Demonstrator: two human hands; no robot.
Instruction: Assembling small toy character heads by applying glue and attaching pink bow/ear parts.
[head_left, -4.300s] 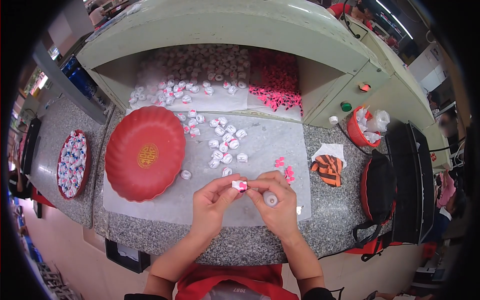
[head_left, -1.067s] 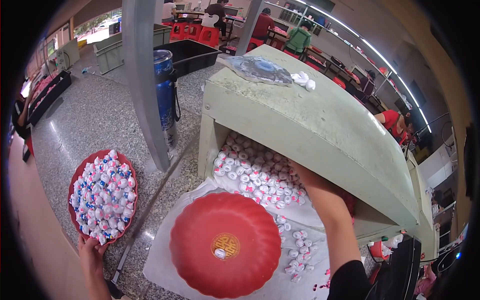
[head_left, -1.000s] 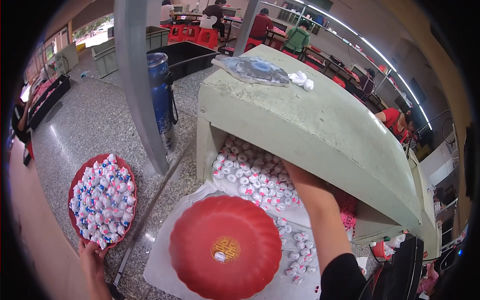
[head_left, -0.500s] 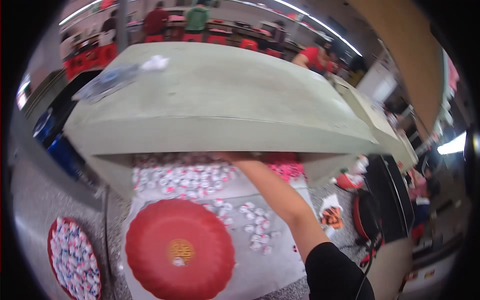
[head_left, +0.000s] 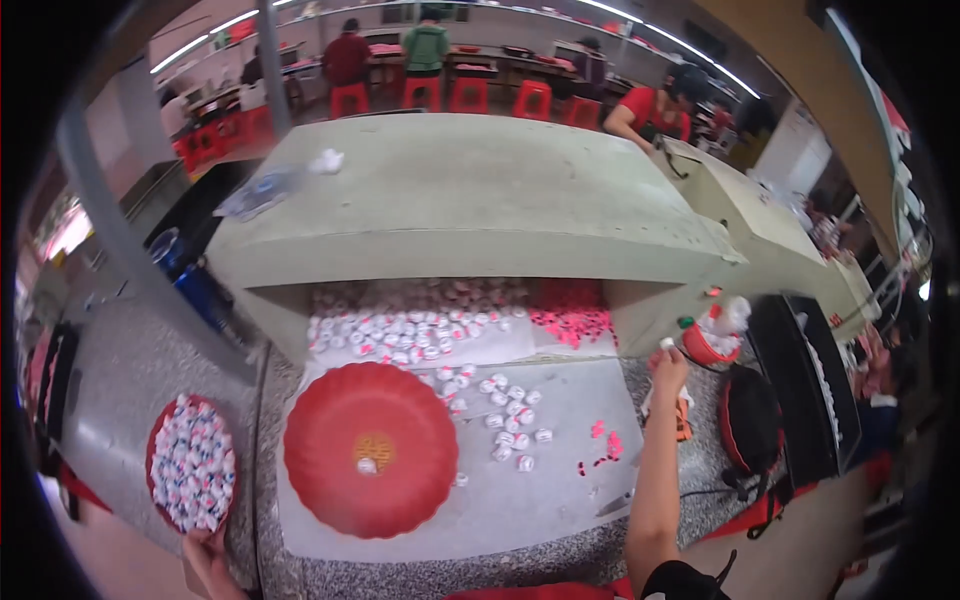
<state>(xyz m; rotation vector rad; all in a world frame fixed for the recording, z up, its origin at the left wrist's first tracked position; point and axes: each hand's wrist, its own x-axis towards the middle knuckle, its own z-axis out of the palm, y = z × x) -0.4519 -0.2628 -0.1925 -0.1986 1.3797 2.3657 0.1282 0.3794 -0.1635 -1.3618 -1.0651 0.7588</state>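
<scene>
At the lower left, my left hand [head_left: 207, 560] grips the near rim of a red plate [head_left: 152, 462] heaped with small white, pink and blue pieces. On the right, my right hand [head_left: 668, 372] is raised, its fingers pinched on a small white piece [head_left: 667, 343] whose kind is too small to make out. Between my hands a large scalloped red plate [head_left: 340, 430] lies on a white sheet [head_left: 520, 520], with one white piece on it. Several white round pieces [head_left: 515, 415] and a few pink bits [head_left: 605, 440] lie to its right.
Under a pale green hood [head_left: 450, 190] are heaps of white pieces [head_left: 420, 325] and pink bits [head_left: 570, 325]. To the right stand a red tub [head_left: 712, 347] with a clear bottle and a black-and-red round item [head_left: 750, 420]. A grey post [head_left: 150, 260] rises at left.
My right hand has come out from under the hood and moved right, now with a small white piece. My left hand has appeared at the left plate. Pink bits show on the sheet.
</scene>
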